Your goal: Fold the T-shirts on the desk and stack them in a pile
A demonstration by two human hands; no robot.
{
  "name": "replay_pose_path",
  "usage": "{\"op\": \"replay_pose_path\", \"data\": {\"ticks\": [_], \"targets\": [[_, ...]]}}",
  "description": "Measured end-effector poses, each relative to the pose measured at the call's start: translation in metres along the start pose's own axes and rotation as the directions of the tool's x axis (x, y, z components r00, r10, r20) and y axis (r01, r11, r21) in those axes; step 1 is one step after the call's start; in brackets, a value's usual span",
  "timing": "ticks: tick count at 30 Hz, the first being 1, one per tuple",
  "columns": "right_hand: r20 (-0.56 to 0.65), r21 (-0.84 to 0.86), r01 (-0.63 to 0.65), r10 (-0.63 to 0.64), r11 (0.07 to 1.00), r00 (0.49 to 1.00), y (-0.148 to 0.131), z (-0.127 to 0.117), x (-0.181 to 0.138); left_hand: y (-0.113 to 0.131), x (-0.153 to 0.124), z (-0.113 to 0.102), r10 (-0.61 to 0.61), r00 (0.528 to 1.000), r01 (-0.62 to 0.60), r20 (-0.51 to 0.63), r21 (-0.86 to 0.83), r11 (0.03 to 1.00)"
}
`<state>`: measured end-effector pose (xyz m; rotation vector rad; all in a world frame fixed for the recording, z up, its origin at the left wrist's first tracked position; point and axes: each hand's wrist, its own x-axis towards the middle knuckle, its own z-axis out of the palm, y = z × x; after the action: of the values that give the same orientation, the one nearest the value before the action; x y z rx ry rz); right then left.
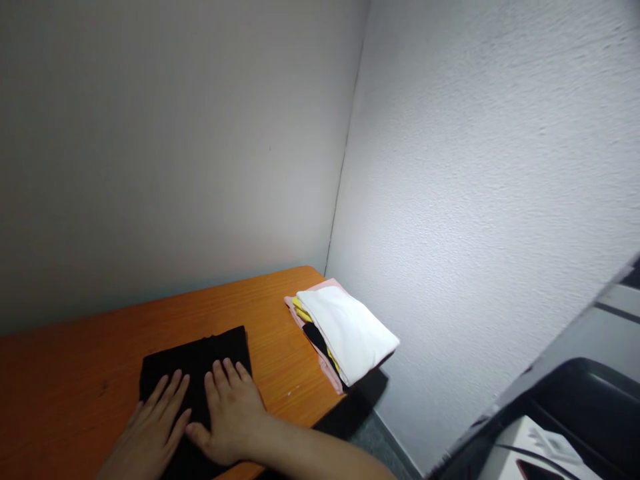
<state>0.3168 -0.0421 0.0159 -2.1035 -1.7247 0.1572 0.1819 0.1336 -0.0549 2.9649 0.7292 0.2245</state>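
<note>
1. The left hand [150, 427] is lying flat on the black cloth [200, 363], fingers apart.
2. The right hand [231, 412] is pressing flat beside it, fingers slightly apart.
3. The cloth is lying folded near the table's [75, 373] front edge.
4. A stack [345, 333] of folded clothes, white on top, is sitting at the right edge, overhanging it.

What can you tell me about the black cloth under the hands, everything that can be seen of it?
The black cloth is a folded garment of soft, matte fabric, roughly rectangular, lying flat on the orange wooden table. Its far edge shows a slight bump at the middle. Both hands press on it with flat, spread fingers: the left hand on its near left part, the right hand on its near right part. Its near edge is hidden beneath them.
</note>
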Motion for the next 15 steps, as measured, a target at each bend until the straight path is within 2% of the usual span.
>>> {"op": "replay_pose_path", "data": {"ticks": [4,9,12,15], "targets": [[0.001,-0.015,0.000,0.000,1.000,1.000,0.000,0.001,-0.002,0.009,-0.001,-0.010,-0.010,1.000,0.009,0.024,0.055,0.998],[0.022,-0.007,0.039,-0.039,0.999,0.999,-0.003,-0.005,-0.016,0.027,-0.017,-0.021,-0.026,0.999,0.022,0.029,0.113,0.993],[0.024,-0.005,0.062,-0.062,0.998,0.998,-0.004,-0.008,-0.028,0.034,-0.030,-0.013,-0.046,0.999,0.045,0.014,0.088,0.995],[0.012,0.042,0.103,-0.104,0.994,0.995,-0.003,-0.014,-0.042,0.032,-0.042,0.004,-0.088,0.993,0.086,-0.080,-0.020,0.996]]}}
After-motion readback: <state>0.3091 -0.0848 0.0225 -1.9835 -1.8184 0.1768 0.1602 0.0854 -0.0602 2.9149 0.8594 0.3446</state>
